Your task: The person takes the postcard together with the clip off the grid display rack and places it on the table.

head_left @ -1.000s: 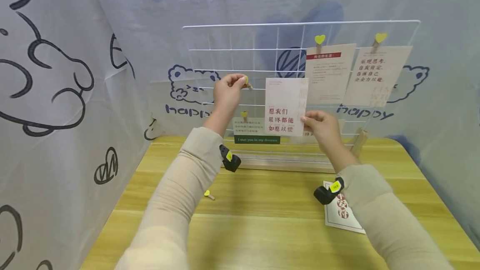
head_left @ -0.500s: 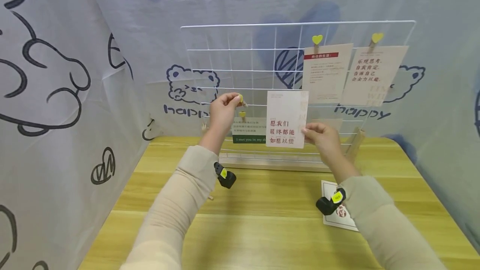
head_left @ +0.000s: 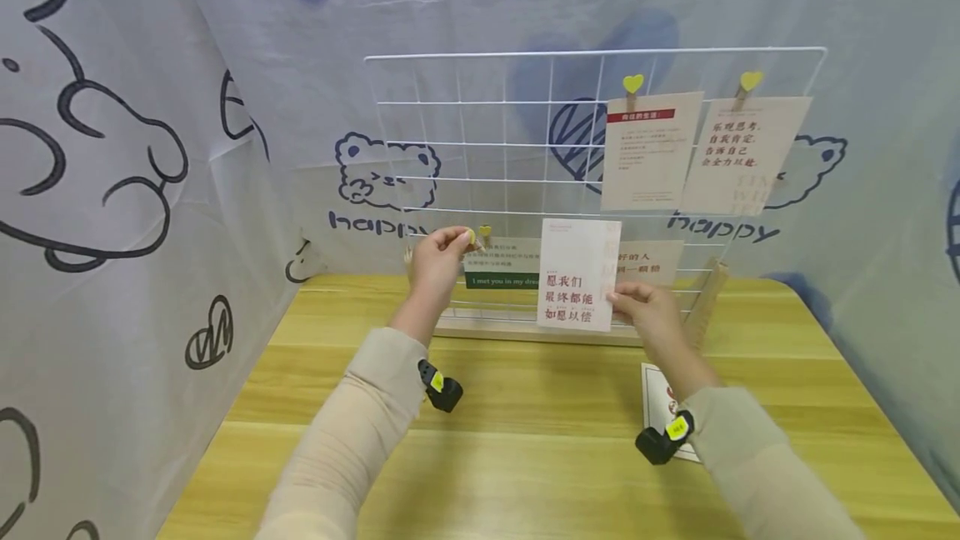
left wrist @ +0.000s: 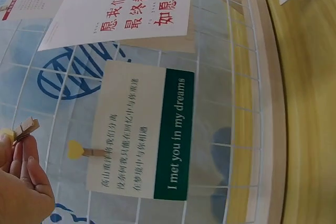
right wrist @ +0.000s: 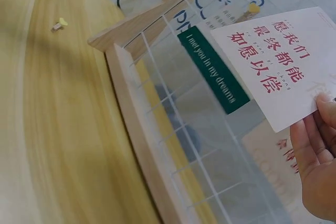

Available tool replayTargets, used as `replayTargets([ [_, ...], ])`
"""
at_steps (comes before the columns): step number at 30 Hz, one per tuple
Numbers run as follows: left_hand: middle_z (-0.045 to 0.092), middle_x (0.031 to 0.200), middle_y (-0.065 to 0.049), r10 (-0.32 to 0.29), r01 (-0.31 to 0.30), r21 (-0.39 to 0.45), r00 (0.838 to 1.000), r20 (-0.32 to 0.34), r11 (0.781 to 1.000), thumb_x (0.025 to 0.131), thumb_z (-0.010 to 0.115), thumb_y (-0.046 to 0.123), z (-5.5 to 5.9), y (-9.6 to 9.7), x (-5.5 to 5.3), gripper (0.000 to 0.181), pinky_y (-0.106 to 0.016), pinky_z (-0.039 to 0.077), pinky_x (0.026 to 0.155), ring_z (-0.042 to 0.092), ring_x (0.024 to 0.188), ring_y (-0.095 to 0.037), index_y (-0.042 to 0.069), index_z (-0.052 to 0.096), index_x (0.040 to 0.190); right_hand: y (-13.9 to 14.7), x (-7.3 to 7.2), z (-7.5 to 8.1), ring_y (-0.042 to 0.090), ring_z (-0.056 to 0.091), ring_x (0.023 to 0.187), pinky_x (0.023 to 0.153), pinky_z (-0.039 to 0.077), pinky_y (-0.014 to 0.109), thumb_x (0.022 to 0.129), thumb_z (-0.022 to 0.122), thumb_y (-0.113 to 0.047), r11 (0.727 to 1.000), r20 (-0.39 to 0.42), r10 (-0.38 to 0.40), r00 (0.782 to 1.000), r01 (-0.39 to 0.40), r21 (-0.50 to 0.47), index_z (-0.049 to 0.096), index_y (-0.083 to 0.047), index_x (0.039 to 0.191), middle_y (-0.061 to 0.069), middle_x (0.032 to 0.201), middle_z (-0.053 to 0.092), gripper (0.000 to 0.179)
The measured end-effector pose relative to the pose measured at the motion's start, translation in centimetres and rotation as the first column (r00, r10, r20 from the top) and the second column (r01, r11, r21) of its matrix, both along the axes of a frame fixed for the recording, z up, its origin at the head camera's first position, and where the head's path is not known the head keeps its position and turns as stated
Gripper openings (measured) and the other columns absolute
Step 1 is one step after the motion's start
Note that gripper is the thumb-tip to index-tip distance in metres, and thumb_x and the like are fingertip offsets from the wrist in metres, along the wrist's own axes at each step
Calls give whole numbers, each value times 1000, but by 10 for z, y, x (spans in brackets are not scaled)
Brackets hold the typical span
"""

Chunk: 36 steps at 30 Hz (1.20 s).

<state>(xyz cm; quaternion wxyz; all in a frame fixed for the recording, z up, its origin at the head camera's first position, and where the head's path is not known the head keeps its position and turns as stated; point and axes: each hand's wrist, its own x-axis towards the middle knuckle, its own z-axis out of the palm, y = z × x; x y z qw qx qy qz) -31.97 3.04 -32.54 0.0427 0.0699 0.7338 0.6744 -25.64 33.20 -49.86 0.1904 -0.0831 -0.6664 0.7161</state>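
My left hand [head_left: 437, 269] pinches a small wooden clothespin with a yellow heart [left wrist: 26, 128] between thumb and fingers, in front of the white wire grid [head_left: 600, 51]. My right hand [head_left: 654, 317] holds a white card with red Chinese print [head_left: 577, 269] upright by its lower right edge, thumb on its front. In the head view the held card overlaps the card with a green band [head_left: 501, 280] and a beige card [head_left: 651, 261] low on the grid. A heart clothespin [left wrist: 79, 150] fixes the green-banded card. The right wrist view shows the held card tilted.
Two printed cards, one with a red strip [head_left: 652, 157] and one with red text [head_left: 746, 152], hang at the grid's upper right on heart clothespins. A wooden base [head_left: 517, 332] carries the grid. On the table lie another card [head_left: 654, 390] and a loose clothespin [right wrist: 58, 25].
Both hands have moved down, with the white card and the clothespin still held. The white card has dropped from mid-grid to the lower rows and shifted slightly right; the left hand has shifted slightly left.
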Motion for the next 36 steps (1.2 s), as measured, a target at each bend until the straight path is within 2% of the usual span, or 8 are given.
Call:
replayTargets([
  [3, 60, 94, -10, -12, 12, 43, 1000, 0, 999, 84, 55, 11, -8, -4, 2, 18, -27, 44, 81, 57, 87, -17, 2, 59, 99, -37, 33, 45, 15, 58, 72, 68, 50, 29, 77, 64, -10, 997, 81, -46, 996, 41, 59, 59, 4, 91, 7, 85, 60, 20],
  [5, 59, 95, -13, -19, 18, 75, 1000, 6, 997, 84, 55, 8, -14, -6, 3, 18, -26, 44, 81, 57, 87, -19, -2, 58, 99, -55, 52, 73, 12, 57, 71, 70, 49, 28, 80, 61, -8, 996, 132, -32, 991, 21, 86, 58, 6, 90, 5, 83, 59, 18],
  [8, 59, 96, -14, -25, 23, 79, 999, 25, 997, 84, 54, 7, -24, -10, 4, 19, -25, 44, 81, 56, 87, -20, -3, 57, 99, -70, 67, 88, 8, 57, 68, 68, 49, 23, 82, 57, -6, 995, 174, -42, 984, 25, 101, 56, 8, 89, 0, 78, 59, 15],
  [10, 59, 96, -14, -25, 23, 61, 999, 37, 998, 85, 54, 8, -32, -13, 4, 19, -25, 44, 81, 56, 88, -20, -3, 58, 99, -71, 70, 84, 7, 57, 66, 64, 49, 21, 82, 56, -3, 995, 177, -39, 984, 21, 99, 55, 10, 90, 0, 77, 60, 16],
  [14, 59, 94, -14, -12, 11, 34, 999, 39, 999, 84, 54, 8, -49, -21, 5, 18, -28, 44, 79, 57, 86, -20, -3, 58, 97, -71, 73, 70, 7, 57, 66, 69, 49, 27, 82, 57, -2, 995, 192, -60, 980, 43, 89, 52, 12, 94, -3, 75, 60, 20],
  [18, 60, 93, -14, 9, -10, 25, 999, 47, 1000, 84, 55, 8, -63, -31, 6, 18, -30, 44, 79, 57, 83, -18, -4, 58, 98, -69, 77, 61, 7, 56, 67, 71, 49, 27, 81, 58, -5, 997, 236, -51, 970, 36, 65, 54, 6, 91, -5, 75, 58, 15],
  [26, 59, 94, -12, -9, 8, 4, 992, 123, 1000, 85, 54, 11, -81, -46, 11, 20, -31, 43, 80, 56, 87, -18, -2, 56, 100, -69, 85, 46, 8, 55, 67, 71, 49, 27, 82, 57, -5, 999, 275, -49, 960, 40, 37, 54, 4, 89, -5, 75, 57, 12],
  [36, 56, 96, -14, -5, 5, 1, 987, 163, 1000, 86, 52, 12, -106, -63, 19, 26, -30, 42, 84, 55, 86, -17, -6, 53, 105, -67, 95, 31, 7, 55, 67, 68, 49, 23, 82, 56, -3, 998, 315, -62, 947, 59, 19, 54, 7, 92, -4, 75, 58, 15],
])
